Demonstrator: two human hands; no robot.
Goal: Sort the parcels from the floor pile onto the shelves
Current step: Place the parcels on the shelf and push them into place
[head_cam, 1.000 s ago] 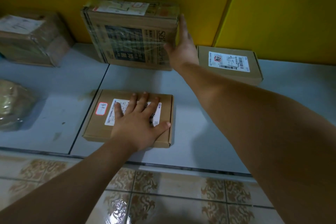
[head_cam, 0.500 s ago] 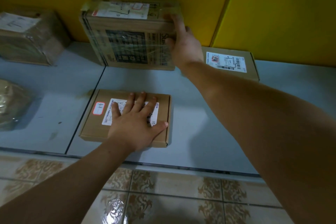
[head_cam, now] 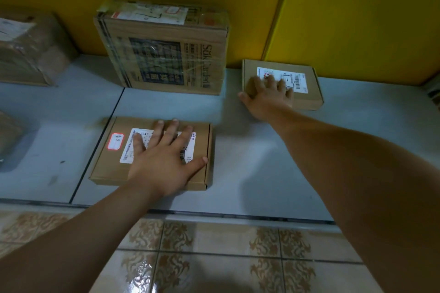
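Note:
A flat brown parcel point(head_cam: 107, 169) with a white label and a red-edged sticker lies near the front of the grey shelf point(head_cam: 250, 162). My left hand point(head_cam: 164, 159) rests flat on top of it, fingers spread. A small brown parcel point(head_cam: 309, 93) lies at the back against the yellow wall. My right hand point(head_cam: 266, 95) is laid on its left part, fingers on top, thumb at its left front corner. A large printed carton point(head_cam: 166, 54) stands on edge against the wall, untouched.
A tape-wrapped carton point(head_cam: 28, 50) sits at the back left, and a wrapped bundle point(head_cam: 7, 135) lies at the far left edge. Patterned floor tiles point(head_cam: 214, 257) run below the shelf's front edge. Bare shelf shows to the right of both parcels.
My right hand let go of the large carton's right edge and moved down and right onto the small parcel. The carton stays upright. My left hand has not moved.

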